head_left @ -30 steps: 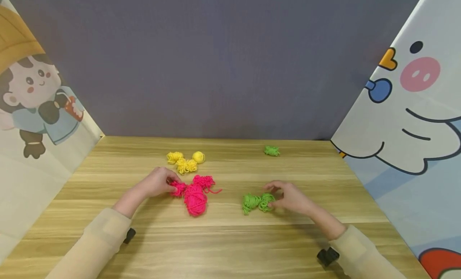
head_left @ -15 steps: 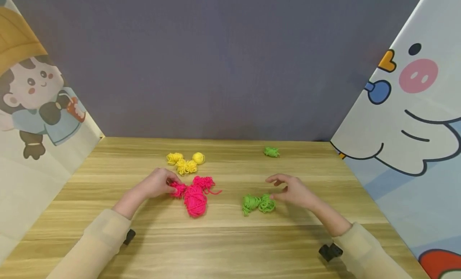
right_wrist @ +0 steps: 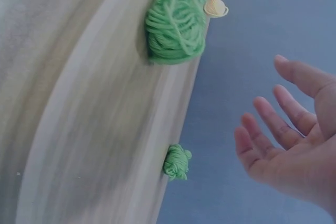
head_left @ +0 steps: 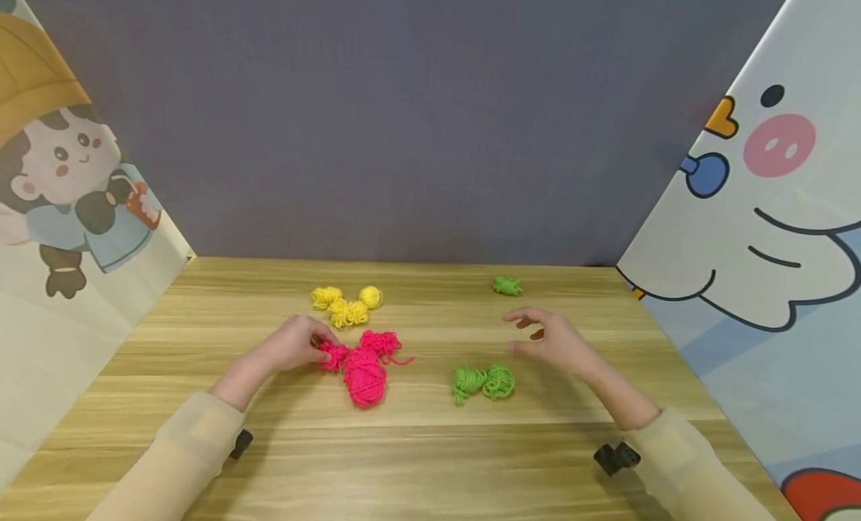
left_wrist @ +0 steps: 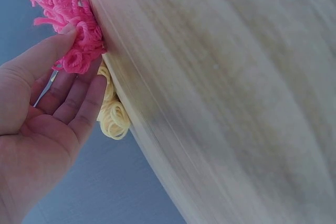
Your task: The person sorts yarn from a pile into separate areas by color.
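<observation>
Pink yarn bundles [head_left: 365,377] lie clustered left of centre on the table. My left hand [head_left: 296,343] pinches the leftmost pink yarn bundle [left_wrist: 84,43] between thumb and fingers. Two green yarn balls [head_left: 498,382] sit side by side right of centre. Above and to the right of them, my right hand [head_left: 553,343] hovers with fingers spread and nothing in its grasp, as the right wrist view also shows. A smaller green yarn bundle [head_left: 507,285] lies farther back, beyond the right hand.
Several yellow yarn bundles [head_left: 348,312] form a group behind the pink ones. The wooden table [head_left: 417,461] ends at a dark grey back panel [head_left: 403,132]. Printed cartoon panels [head_left: 773,207] flank both sides.
My right hand has let go of the right green yarn ball and moved up and back, away from it. The left hand stays on the pink yarn.
</observation>
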The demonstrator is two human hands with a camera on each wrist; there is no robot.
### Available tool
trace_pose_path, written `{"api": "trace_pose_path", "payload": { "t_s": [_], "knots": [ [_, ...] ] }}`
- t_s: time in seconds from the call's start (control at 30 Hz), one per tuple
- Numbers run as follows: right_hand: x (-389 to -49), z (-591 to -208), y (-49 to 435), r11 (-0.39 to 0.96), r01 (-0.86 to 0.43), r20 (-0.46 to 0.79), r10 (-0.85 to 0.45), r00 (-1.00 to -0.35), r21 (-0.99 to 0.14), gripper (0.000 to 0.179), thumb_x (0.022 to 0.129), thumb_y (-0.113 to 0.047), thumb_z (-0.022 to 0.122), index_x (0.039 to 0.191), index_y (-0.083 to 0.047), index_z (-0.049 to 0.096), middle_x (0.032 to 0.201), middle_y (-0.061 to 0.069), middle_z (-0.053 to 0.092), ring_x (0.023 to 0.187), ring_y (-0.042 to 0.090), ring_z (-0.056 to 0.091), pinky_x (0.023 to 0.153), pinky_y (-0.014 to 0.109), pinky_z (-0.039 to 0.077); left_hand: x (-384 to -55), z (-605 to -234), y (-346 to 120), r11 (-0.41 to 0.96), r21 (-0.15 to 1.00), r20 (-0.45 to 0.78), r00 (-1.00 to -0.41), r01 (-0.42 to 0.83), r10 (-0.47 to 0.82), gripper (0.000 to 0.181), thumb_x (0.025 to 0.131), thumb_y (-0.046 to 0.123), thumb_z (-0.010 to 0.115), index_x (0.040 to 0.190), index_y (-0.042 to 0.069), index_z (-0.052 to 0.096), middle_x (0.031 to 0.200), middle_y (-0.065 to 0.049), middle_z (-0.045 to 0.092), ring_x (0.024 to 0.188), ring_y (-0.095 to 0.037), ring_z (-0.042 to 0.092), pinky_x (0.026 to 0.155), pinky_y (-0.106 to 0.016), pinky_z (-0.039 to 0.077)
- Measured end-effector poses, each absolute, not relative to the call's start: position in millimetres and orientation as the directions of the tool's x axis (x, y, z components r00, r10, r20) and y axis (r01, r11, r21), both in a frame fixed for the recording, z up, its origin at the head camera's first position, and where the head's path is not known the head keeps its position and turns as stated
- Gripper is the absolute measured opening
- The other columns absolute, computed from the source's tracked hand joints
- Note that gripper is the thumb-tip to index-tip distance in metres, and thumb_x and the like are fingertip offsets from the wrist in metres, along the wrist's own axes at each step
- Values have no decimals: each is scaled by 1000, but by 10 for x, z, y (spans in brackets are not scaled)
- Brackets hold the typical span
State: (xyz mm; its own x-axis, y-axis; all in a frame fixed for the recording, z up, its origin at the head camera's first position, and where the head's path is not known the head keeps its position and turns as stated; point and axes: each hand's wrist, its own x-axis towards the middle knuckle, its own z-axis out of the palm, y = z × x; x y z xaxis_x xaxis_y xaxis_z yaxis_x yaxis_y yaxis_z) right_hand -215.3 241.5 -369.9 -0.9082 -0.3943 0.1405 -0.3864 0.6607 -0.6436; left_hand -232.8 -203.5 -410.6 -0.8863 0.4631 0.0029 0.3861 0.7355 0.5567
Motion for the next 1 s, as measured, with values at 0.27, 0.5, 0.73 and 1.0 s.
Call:
{"api": "trace_pose_path", "payload": {
  "t_s": [0.27,0.5,0.73,1.0],
  "knots": [
    [-2226,-3633,2411,654,-380,210,-326,-922,-654,40,81,-15,75,118,-7,62,112,14,65,103,33,59,81,43,54,-2323,-4100,-2033,737,559,-3,-888,379,460,18,74,4,77,89,13,74,82,4,69,75,-10,58,68,-28,50],
    [-2318,-3585,2407,633,-386,277,-268,-923,-671,37,83,-13,73,117,-6,62,115,14,63,104,32,58,83,47,52,-2322,-4098,-2031,740,557,-6,-889,377,458,18,74,4,77,89,13,74,83,4,69,77,-11,59,70,-30,52],
    [-2416,-3556,2407,629,-389,334,-211,-919,-673,37,82,-10,73,116,-1,62,112,15,65,102,33,58,81,50,51,-2335,-4106,-2029,745,548,-8,-889,379,458,17,74,6,77,88,14,74,82,5,69,75,-9,58,67,-28,50],
    [-2538,-3576,2421,632,-389,379,-159,-912,-670,39,81,-9,74,117,-1,62,112,16,65,99,28,58,80,49,52,-2343,-4108,-2031,748,551,-17,-891,370,453,17,74,6,78,89,14,74,82,5,69,75,-9,59,68,-28,52]
  ]
}}
